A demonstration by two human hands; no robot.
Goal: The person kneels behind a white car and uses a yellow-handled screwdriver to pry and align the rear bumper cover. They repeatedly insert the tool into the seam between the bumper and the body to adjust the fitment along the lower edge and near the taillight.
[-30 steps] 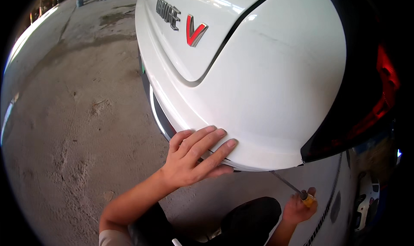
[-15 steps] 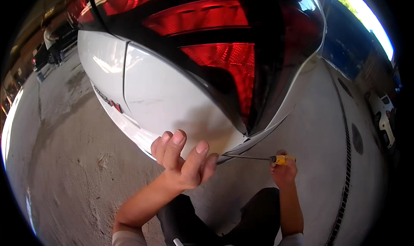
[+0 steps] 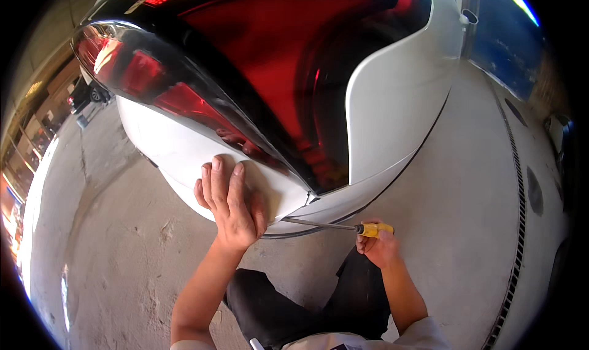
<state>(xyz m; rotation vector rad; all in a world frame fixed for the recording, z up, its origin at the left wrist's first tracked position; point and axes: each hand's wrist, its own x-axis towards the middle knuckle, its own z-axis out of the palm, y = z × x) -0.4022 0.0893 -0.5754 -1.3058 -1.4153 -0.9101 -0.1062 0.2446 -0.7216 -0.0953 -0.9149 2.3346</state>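
In front of me is the rear corner of a white car, with a red and black tail light [image 3: 264, 86] above its white body panel [image 3: 172, 138]. My left hand [image 3: 232, 200] lies on that panel below the light, palm against the paint and fingers stretched out. My right hand [image 3: 378, 246] is closed around the yellow handle of a screwdriver [image 3: 373, 230]. Its metal shaft points left, and the tip meets the panel edge beside the base of my left hand, just above the bumper [image 3: 331, 210]. Whether the tip sits inside the gap I cannot tell.
A drain grate [image 3: 518, 227] runs along the concrete floor [image 3: 123, 227] on the right. At the far left stand a dark car [image 3: 80, 95] and a blue bucket [image 3: 82, 122]. A blue panel [image 3: 506, 43] rises at the upper right. My knees are below the bumper.
My left hand, raised with curled fingers before, now rests flat on the panel. My right hand and the screwdriver appear further left. The view has shifted, showing more of the car's side.
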